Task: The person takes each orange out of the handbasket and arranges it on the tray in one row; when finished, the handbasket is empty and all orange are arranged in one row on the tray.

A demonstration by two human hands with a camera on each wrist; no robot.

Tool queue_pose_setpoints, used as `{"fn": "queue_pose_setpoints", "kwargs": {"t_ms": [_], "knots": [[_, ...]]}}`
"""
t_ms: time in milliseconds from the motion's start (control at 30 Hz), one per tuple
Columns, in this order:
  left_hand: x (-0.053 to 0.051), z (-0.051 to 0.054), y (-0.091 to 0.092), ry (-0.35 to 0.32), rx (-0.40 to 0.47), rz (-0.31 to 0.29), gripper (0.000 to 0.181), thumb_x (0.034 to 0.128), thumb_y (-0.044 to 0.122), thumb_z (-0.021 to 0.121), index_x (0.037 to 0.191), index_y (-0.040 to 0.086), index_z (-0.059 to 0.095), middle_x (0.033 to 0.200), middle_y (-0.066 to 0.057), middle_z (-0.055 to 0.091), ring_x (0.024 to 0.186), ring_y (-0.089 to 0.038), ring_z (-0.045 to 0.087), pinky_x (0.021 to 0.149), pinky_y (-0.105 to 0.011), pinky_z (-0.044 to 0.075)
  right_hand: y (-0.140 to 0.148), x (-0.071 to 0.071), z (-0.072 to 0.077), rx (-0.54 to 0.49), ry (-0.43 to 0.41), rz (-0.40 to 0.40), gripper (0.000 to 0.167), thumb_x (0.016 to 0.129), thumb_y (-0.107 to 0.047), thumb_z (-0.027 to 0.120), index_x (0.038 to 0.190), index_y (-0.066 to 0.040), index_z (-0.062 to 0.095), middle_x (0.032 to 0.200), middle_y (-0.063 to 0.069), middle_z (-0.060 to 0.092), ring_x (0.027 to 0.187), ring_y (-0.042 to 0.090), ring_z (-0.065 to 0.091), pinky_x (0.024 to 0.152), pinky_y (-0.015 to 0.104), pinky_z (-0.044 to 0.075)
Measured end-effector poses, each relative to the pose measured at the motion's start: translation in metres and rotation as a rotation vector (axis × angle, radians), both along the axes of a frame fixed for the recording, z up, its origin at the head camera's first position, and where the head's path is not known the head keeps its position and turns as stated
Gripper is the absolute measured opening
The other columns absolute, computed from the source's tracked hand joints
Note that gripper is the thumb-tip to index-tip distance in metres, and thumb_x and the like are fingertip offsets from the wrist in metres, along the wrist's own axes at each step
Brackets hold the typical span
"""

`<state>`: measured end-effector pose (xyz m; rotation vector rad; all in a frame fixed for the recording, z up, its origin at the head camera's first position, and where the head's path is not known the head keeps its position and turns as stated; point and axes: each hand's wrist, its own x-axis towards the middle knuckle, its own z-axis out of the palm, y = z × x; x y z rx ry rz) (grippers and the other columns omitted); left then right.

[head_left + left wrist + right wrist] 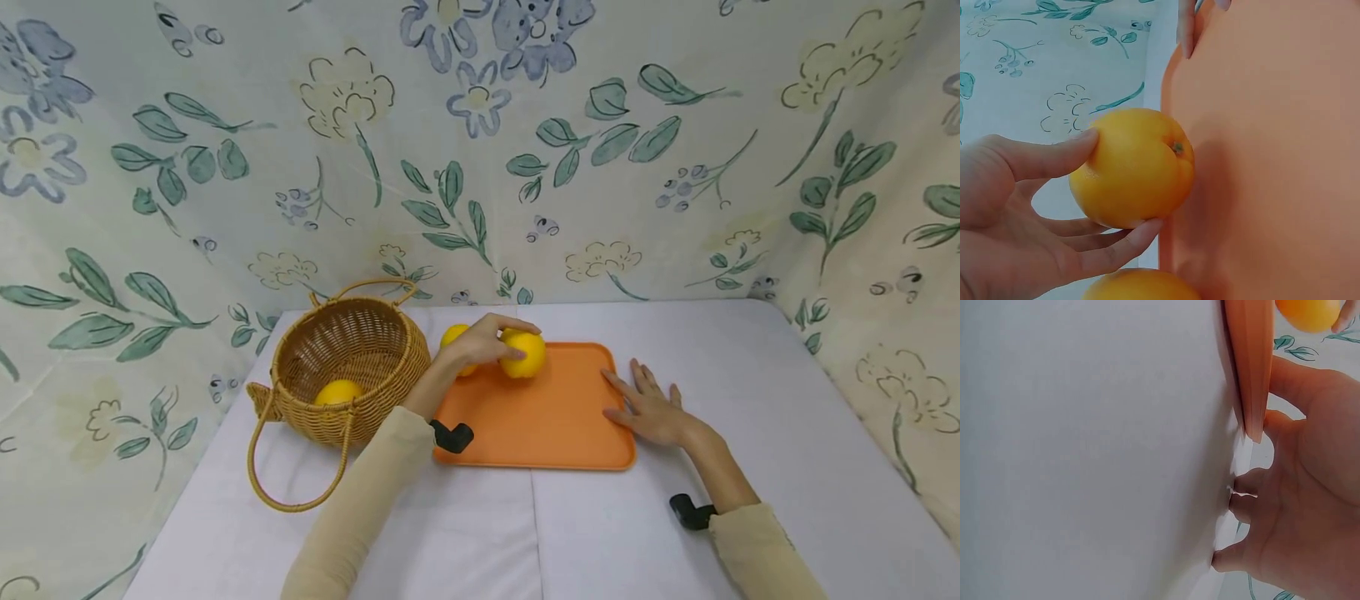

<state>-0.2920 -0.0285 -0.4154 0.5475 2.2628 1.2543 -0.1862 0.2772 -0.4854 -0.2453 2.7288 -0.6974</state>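
Observation:
My left hand (pixel 480 340) holds a yellow-orange orange (pixel 524 357) between thumb and fingers, over the far left part of an orange tray (pixel 555 417). Its puckered stem end faces the tray in the left wrist view, where the held orange (pixel 1132 169) shows large. Partly hidden behind that hand, a second orange (pixel 454 334) lies at the tray's far left corner. My right hand (pixel 654 412) rests at the tray's right edge with its fingers spread. In the right wrist view its thumb and a finger touch the tray's rim (pixel 1254 369), while other fingertips press the tabletop.
Left of the tray stands a round wicker basket (pixel 386 367) with another orange (pixel 339 392) inside. Its near handle (pixel 258 475) hangs down onto the white tablecloth (pixel 480 533). A flowered curtain (pixel 480 233) rises behind the table.

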Motion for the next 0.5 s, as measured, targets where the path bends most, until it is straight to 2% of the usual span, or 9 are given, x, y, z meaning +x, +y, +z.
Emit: {"fn": "queue_pose_setpoints", "kwargs": {"t_ms": [167, 300, 400, 500], "knots": [[0.0, -0.003, 0.0, -0.028, -0.009, 0.006, 0.047, 0.0958, 0.001, 0.069, 0.141, 0.015, 0.065, 0.152, -0.008, 0.056, 0.142, -0.032, 0.042, 0.126, -0.053, 0.027, -0.001, 0.0, 0.001, 0.002, 0.004, 0.006, 0.078, 0.103, -0.048, 0.056, 0.164, -0.011, 0.025, 0.167, 0.038, -0.006, 0.153, 0.059, -0.006, 0.111, 0.084, -0.012], [0.0, -0.007, 0.0, -0.029, -0.014, -0.007, 0.048, 0.0967, 0.001, 0.067, 0.143, 0.014, 0.064, 0.154, -0.009, 0.054, 0.143, -0.032, 0.042, 0.126, -0.052, 0.028, -0.001, 0.0, 0.001, 0.007, 0.003, 0.005, 0.078, 0.103, -0.049, 0.056, 0.164, -0.011, 0.025, 0.167, 0.038, -0.006, 0.153, 0.059, -0.006, 0.111, 0.084, -0.012], [0.0, -0.01, -0.001, 0.005, -0.022, -0.016, 0.048, 0.0979, 0.001, 0.065, 0.144, 0.013, 0.062, 0.155, -0.009, 0.054, 0.145, -0.031, 0.042, 0.127, -0.051, 0.028, 0.0, 0.0, 0.0, 0.006, 0.004, 0.005, 0.078, 0.103, -0.049, 0.056, 0.164, -0.011, 0.025, 0.167, 0.038, -0.006, 0.153, 0.06, -0.006, 0.111, 0.084, -0.012], [0.002, -0.012, 0.0, 0.068, -0.044, -0.026, 0.048, 0.0986, 0.002, 0.065, 0.145, 0.012, 0.061, 0.156, -0.01, 0.053, 0.15, -0.031, 0.039, 0.128, -0.051, 0.026, 0.0, 0.0, -0.001, 0.004, 0.004, 0.004, 0.078, 0.103, -0.05, 0.056, 0.164, -0.011, 0.025, 0.167, 0.038, -0.006, 0.153, 0.06, -0.007, 0.111, 0.084, -0.012]]}}
